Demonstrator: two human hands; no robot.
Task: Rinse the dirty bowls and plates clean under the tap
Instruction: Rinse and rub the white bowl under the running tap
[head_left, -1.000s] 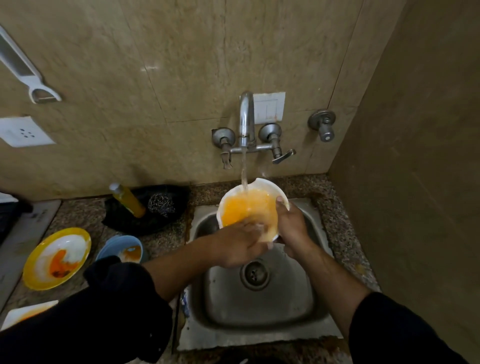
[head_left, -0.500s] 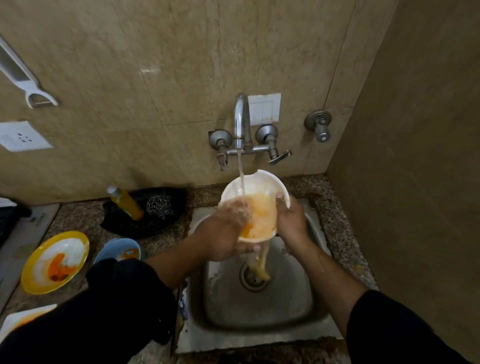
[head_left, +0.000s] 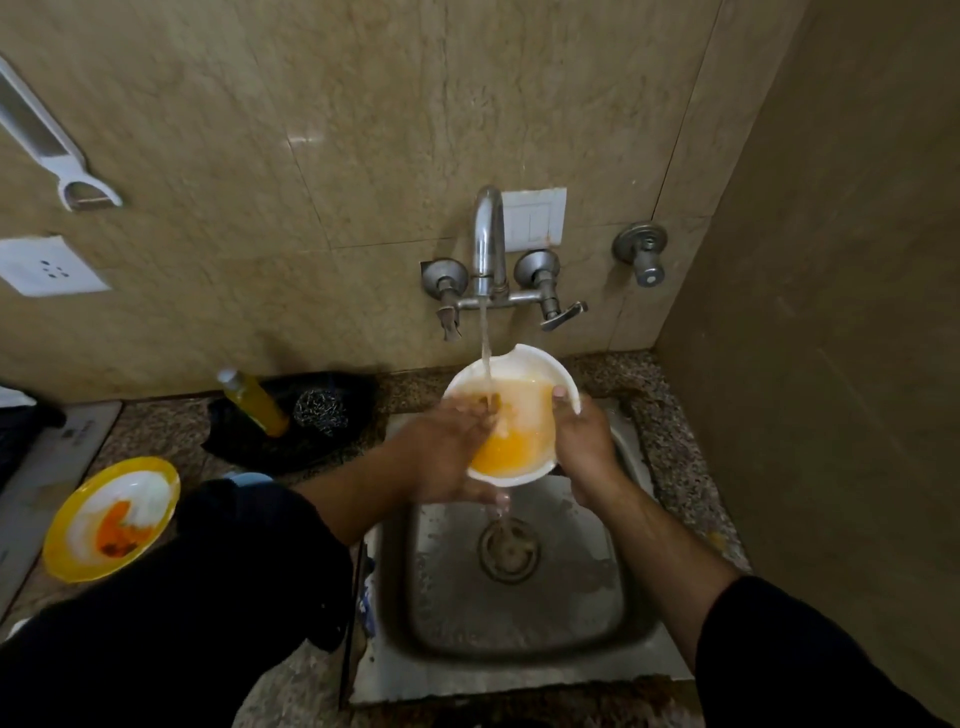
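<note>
**A:** Kitchen sink, mid-rinse. Where was the bowl?

**B:** The white bowl was held over the far end of the steel sink, right under the tap, and it was tipped toward the near side. The stream fell inside its far rim. Orange water ran off the near rim toward the drain.

**A:** And the hands?

**B:** Apart, one on each side. The right hand gripped the right rim, thumb hooked inside. The left hand had its fingers laid in the bowl under the water. Its thumb showed below the near rim, so the bowl's wall sat between them.

**A:** Any room to move?

**B:** Nearer and lower, yes: the near half of the basin showed bare wet steel beneath the forearms. To the right it was tight, with only a narrow strip of speckled counter before the side wall. On the far side, the bowl's rim sat just below the tap handles.

**A:** Left of the sink?

**B:** Crowded. A yellow bottle and a steel scrubber lay on a black cloth against the back wall. Nearer, a yellow-rimmed plate smeared orange sat well left of the sink. A blue bowl peeked out behind the dark left sleeve.
</note>
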